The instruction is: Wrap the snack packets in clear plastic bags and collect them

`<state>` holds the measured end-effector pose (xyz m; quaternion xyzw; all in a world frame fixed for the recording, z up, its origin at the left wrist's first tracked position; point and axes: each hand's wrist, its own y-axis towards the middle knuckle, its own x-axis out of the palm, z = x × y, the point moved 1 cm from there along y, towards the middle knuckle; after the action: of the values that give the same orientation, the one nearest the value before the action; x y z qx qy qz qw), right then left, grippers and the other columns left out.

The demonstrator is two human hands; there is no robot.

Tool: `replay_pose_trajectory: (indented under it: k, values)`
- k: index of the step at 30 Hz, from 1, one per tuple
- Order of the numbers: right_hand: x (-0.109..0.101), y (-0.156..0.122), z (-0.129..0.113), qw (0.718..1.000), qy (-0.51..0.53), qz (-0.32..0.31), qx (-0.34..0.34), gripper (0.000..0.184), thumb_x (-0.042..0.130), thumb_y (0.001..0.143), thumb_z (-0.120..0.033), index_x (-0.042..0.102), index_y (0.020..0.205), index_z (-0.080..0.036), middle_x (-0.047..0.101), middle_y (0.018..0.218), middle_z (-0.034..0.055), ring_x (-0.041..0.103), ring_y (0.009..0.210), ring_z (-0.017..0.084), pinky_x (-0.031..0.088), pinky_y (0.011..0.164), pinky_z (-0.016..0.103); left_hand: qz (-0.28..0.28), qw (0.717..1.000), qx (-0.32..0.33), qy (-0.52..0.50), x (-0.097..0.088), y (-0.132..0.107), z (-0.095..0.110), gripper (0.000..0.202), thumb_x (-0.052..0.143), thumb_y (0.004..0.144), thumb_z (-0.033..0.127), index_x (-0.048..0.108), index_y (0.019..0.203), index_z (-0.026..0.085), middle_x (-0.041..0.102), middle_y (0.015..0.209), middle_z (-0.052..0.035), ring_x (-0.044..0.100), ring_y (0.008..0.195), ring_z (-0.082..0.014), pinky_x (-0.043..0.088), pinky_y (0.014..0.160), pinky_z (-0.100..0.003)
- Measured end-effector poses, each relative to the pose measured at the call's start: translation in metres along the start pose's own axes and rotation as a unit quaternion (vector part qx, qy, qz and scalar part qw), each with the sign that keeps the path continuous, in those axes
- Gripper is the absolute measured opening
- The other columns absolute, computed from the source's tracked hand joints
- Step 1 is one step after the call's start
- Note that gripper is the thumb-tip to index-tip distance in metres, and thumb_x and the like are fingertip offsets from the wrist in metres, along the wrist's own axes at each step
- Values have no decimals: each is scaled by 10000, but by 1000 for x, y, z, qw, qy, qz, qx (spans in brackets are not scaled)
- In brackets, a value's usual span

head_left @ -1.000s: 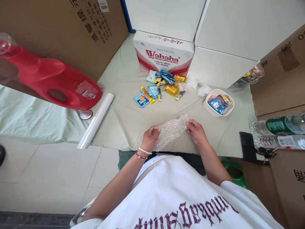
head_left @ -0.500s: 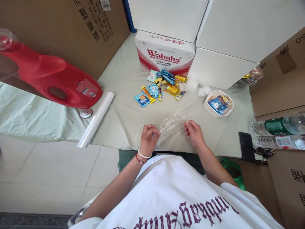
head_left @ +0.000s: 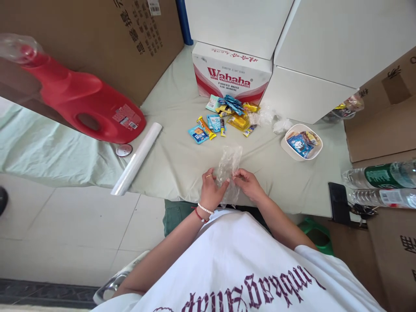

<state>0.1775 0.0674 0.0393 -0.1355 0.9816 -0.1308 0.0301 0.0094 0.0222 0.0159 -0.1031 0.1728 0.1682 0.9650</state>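
Observation:
My left hand [head_left: 210, 190] and my right hand [head_left: 248, 185] are close together above the near edge of the cloth-covered table [head_left: 175, 151]. Both pinch a crumpled piece of clear plastic film [head_left: 229, 162], which stands up between them. A bead bracelet and a red cord circle my left wrist. Beyond the hands lies a scatter of small snack packets [head_left: 224, 117] in blue, yellow and orange. A white bowl [head_left: 302, 145] holding more packets sits to the right.
A roll of clear film [head_left: 138, 158] lies at the left beside a red detergent jug [head_left: 81, 108]. A Wahaha carton [head_left: 232, 78], white boxes and brown cartons wall the back. Water bottles [head_left: 380, 177] and a black phone [head_left: 338, 197] lie at the right.
My hands have come together near the middle. The right hand, which had let go of the film half a second ago, grips it again, and the film now stands upright instead of stretched sideways.

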Motion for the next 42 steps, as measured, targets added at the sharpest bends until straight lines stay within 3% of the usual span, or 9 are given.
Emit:
replay_pose_trajectory:
  k: [6, 16, 20, 23, 28, 31, 36, 39, 42]
  values:
    - [-25, -6, 2, 988, 136, 45, 64, 415, 824, 698, -549, 583, 827, -237, 708, 1003, 37, 678, 808, 188, 582, 712, 347, -70, 980, -114, -145, 0, 35, -2, 299, 729, 751, 454, 602, 879, 215, 633, 679, 17, 591, 594, -145, 473, 598, -273]
    - [-77, -6, 27, 977, 52, 199, 61, 386, 749, 737, -565, 576, 881, -251, 589, 673, -48, 465, 492, 109, 328, 433, 241, 36, 992, -97, -77, -29, 67, -10, 207, 643, 833, 420, 595, 816, 220, 510, 576, 67, 461, 498, -116, 368, 515, -243]
    - [-83, -5, 32, 974, 13, 225, 36, 354, 723, 771, -552, 594, 900, -249, 602, 697, -45, 494, 513, 116, 363, 455, 250, 111, 991, -75, -18, -47, 77, -4, 135, 621, 859, 345, 580, 825, 220, 551, 688, 29, 513, 619, -147, 427, 629, -273]
    - [-82, -6, 35, 974, 0, 225, 35, 336, 704, 800, -542, 600, 925, -249, 606, 716, -41, 504, 518, 117, 364, 446, 246, 154, 983, 64, 74, -46, 65, 19, 113, 588, 906, 311, 629, 924, 207, 633, 905, -45, 585, 793, -183, 484, 809, -322]
    - [-75, -7, 34, 974, 11, 223, 41, 341, 700, 812, -551, 601, 933, -248, 616, 735, -33, 507, 531, 116, 383, 449, 237, -62, 932, 280, 220, -3, 34, 42, 348, 512, 995, 376, 692, 1235, 199, 688, 1292, -166, 600, 1271, -304, 384, 1148, -484]
    - [-84, -12, 37, 970, -1, 241, 35, 361, 712, 799, -562, 616, 939, -243, 628, 736, -29, 509, 533, 118, 396, 460, 243, -134, 900, 262, 322, 12, 37, 24, 527, 473, 1006, 404, 565, 1479, 193, 482, 1607, -192, 403, 1515, -359, 143, 1268, -622]
    - [-128, -23, 39, 974, -73, 204, 69, 360, 730, 767, -560, 663, 862, -219, 640, 703, 6, 534, 567, 149, 428, 515, 278, -143, 875, 237, 397, 4, 54, -8, 687, 366, 1034, 471, 312, 1646, 164, 275, 1714, -188, 257, 1599, -347, -7, 1265, -683]
    - [-141, -19, 17, 940, -227, 255, -22, 292, 651, 862, -510, 691, 861, -220, 669, 793, 55, 594, 701, 204, 512, 672, 362, -146, 868, 246, 406, 1, 54, -10, 712, 357, 1039, 500, 287, 1653, 148, 255, 1717, -192, 241, 1605, -339, -40, 1262, -684]
    - [-119, -5, -12, 883, -346, 270, -165, 274, 529, 981, -423, 722, 979, -229, 698, 985, 108, 639, 927, 261, 533, 877, 442, -141, 865, 249, 413, 3, 53, -8, 711, 357, 1039, 507, 297, 1651, 151, 259, 1716, -186, 210, 1615, -342, -61, 1254, -697]
